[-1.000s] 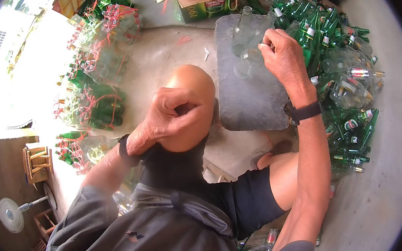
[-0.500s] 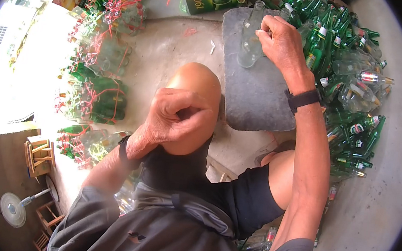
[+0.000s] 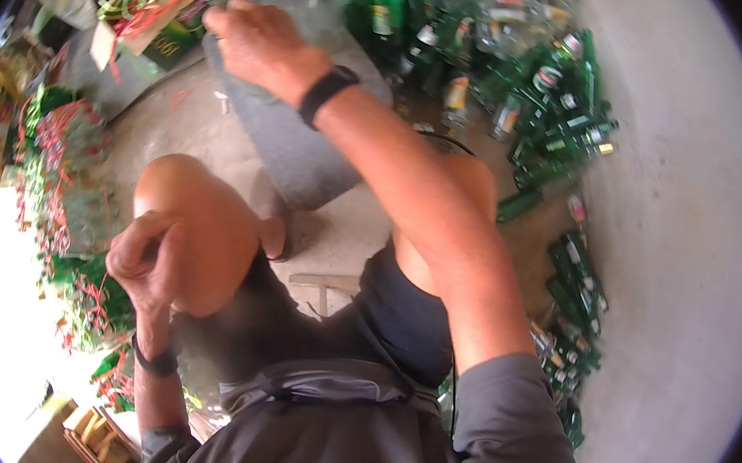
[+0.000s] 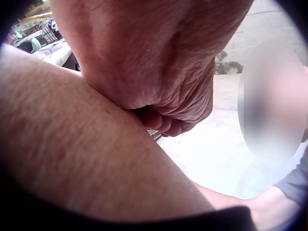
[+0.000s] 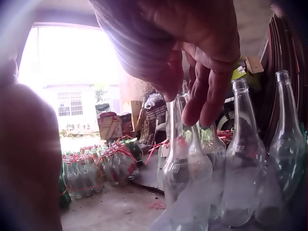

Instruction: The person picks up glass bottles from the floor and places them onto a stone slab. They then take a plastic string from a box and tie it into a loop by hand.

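Fingers of my right hand (image 3: 264,47) (image 5: 195,48) pinch the neck of a clear glass bottle (image 5: 185,168), upright in the right wrist view. More clear bottles (image 5: 237,168) stand beside it; their bases are partly blurred. In the head view the hand is over the far end of a grey slab (image 3: 293,156) and hides most of what it holds. My left hand (image 3: 146,260) (image 4: 154,53) rests against the raised knee (image 3: 199,232), fingers loosely curled, with nothing seen in them.
Green and clear bottles (image 3: 544,87) lie piled to the right of the slab. Bottles bundled with red ties (image 3: 63,190) (image 5: 86,175) stand at the left. A box with red and green strips (image 3: 169,43) is at the upper left. A wooden stool (image 3: 325,281) shows between the legs.
The head view has turned, so the slab, box and knee sit further left and the bottle pile shows more. The right hand has moved toward the slab's far left edge. The left hand stays at the knee.
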Motion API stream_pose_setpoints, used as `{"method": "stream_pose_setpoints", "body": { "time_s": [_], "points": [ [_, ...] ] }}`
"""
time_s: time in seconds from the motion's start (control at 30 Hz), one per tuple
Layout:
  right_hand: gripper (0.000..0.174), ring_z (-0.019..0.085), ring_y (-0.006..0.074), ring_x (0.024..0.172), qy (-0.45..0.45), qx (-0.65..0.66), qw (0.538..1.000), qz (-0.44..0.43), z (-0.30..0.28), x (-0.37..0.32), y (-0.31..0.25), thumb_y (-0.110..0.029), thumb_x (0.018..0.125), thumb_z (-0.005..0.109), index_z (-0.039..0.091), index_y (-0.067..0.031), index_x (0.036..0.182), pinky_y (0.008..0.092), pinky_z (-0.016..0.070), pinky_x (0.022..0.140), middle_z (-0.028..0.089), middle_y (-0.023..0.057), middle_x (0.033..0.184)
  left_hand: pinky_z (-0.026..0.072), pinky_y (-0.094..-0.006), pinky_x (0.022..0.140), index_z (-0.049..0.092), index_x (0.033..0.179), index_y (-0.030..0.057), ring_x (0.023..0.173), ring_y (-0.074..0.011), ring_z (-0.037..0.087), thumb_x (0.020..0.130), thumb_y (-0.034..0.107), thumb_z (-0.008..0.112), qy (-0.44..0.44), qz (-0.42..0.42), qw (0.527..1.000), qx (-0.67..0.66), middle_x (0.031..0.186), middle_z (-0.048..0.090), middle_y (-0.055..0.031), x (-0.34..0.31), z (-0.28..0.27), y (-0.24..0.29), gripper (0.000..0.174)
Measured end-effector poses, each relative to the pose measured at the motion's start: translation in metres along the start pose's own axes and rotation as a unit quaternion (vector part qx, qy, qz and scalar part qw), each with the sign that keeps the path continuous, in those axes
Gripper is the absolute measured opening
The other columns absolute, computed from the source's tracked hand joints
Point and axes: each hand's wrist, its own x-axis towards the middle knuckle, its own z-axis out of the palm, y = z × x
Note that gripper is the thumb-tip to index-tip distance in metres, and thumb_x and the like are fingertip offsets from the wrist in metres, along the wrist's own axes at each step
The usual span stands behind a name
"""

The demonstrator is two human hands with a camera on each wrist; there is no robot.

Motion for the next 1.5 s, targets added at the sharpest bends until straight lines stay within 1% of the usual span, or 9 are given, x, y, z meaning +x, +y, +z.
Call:
{"method": "stream_pose_setpoints", "body": {
  "time_s": [0.1, 0.4, 0.67, 0.77, 0.8, 0.87, 0.93, 1.2, 1.5],
  "points": [
    [0.020, 0.069, 0.0378, 0.090, -0.006, -0.003, 1.000, 0.020, -0.004, -0.004, -0.005, -0.007, 0.085, 0.060, 0.067, -0.0081, 0.103, 0.0480, 0.0559, 0.077, 0.067, 0.0182, 0.093, 0.0296, -0.0202, 0.050, 0.068, 0.090, 0.0004, 0.055, -0.0017, 0.042, 0.093, 0.002, 0.066, -0.004, -0.007, 1.000, -0.004, 0.064, 0.053, 0.0049, -0.003, 0.003, -0.002, 0.004],
    [0.018, 0.072, 0.0336, 0.087, -0.035, -0.022, 0.999, 0.022, -0.032, -0.014, -0.015, -0.009, 0.081, 0.067, 0.067, -0.0052, 0.098, 0.0450, 0.0581, 0.073, 0.068, 0.0187, 0.098, 0.0270, -0.0187, 0.053, 0.069, 0.090, 0.0023, 0.058, 0.0001, 0.038, 0.098, 0.007, 0.064, -0.021, -0.031, 0.999, 0.008, 0.063, 0.050, 0.0067, -0.003, 0.013, 0.014, 0.010],
    [0.017, 0.071, 0.0356, 0.090, 0.002, -0.011, 0.999, 0.034, -0.170, -0.027, 0.000, -0.015, 0.078, 0.068, 0.072, -0.0052, 0.091, 0.0453, 0.0570, 0.082, 0.072, 0.0172, 0.090, 0.0239, -0.0181, 0.051, 0.069, 0.090, 0.0014, 0.055, 0.0018, 0.037, 0.097, 0.005, 0.065, -0.028, -0.004, 1.000, 0.006, 0.061, 0.047, 0.0084, 0.008, 0.027, 0.013, 0.008],
    [0.020, 0.071, 0.0296, 0.077, -0.016, -0.031, 0.997, 0.071, -0.237, -0.056, 0.019, -0.019, 0.084, 0.069, 0.070, -0.0028, 0.096, 0.0372, 0.0553, 0.069, 0.073, 0.0147, 0.089, 0.0239, -0.0181, 0.052, 0.069, 0.089, 0.0018, 0.056, 0.0018, 0.037, 0.097, 0.006, 0.066, -0.039, 0.006, 0.999, 0.005, 0.063, 0.048, 0.0084, 0.010, 0.029, 0.013, 0.009],
    [0.019, 0.067, 0.0375, 0.073, 0.035, 0.014, 0.996, 0.077, -0.254, -0.073, 0.031, -0.020, 0.076, 0.068, 0.068, -0.0011, 0.080, 0.0453, 0.0544, 0.068, 0.069, 0.0187, 0.079, 0.0242, -0.0183, 0.052, 0.068, 0.089, 0.0021, 0.057, 0.0016, 0.037, 0.097, 0.006, 0.066, -0.043, 0.005, 0.999, 0.005, 0.064, 0.049, 0.0085, 0.010, 0.029, 0.013, 0.010],
    [0.026, 0.070, 0.0240, 0.068, 0.106, 0.135, 0.979, 0.108, -0.273, -0.115, 0.061, -0.024, 0.085, 0.075, 0.072, -0.0006, 0.096, 0.0366, 0.0521, 0.063, 0.072, 0.0136, 0.077, 0.0245, -0.0185, 0.052, 0.068, 0.088, 0.0024, 0.058, 0.0014, 0.037, 0.097, 0.007, 0.066, -0.047, 0.009, 0.999, 0.003, 0.065, 0.049, 0.0085, 0.012, 0.030, 0.015, 0.010],
    [0.031, 0.066, 0.0115, 0.078, 0.039, 0.130, 0.970, 0.200, -0.300, -0.169, 0.088, -0.027, 0.094, 0.071, 0.069, -0.0007, 0.110, 0.0277, 0.0531, 0.066, 0.071, 0.0046, 0.086, 0.0301, -0.0186, 0.052, 0.069, 0.088, 0.0001, 0.057, -0.0001, 0.041, 0.091, 0.004, 0.068, -0.045, -0.016, 0.999, 0.011, 0.064, 0.053, 0.0066, 0.014, 0.032, 0.018, 0.005],
    [0.026, 0.068, 0.0124, 0.079, 0.200, 0.239, 0.758, 0.573, -0.260, -0.427, 0.178, -0.022, 0.089, 0.072, 0.069, -0.0011, 0.103, 0.0279, 0.0564, 0.064, 0.069, 0.0041, 0.088, 0.0317, -0.0202, 0.054, 0.067, 0.087, 0.0002, 0.060, -0.0011, 0.042, 0.093, 0.006, 0.066, -0.073, 0.008, 0.996, 0.058, 0.067, 0.054, 0.0059, 0.020, 0.047, 0.034, 0.008],
    [0.040, 0.066, 0.0169, 0.087, 0.320, 0.209, 0.594, 0.708, -0.234, -0.623, 0.255, -0.023, 0.088, 0.076, 0.064, -0.0023, 0.119, 0.0365, 0.0599, 0.070, 0.067, 0.0065, 0.105, 0.0343, -0.0213, 0.055, 0.065, 0.085, 0.0006, 0.061, -0.0030, 0.043, 0.092, 0.011, 0.069, -0.074, 0.001, 0.993, 0.087, 0.069, 0.056, 0.0033, 0.033, 0.055, 0.026, 0.013]
  ]
}}
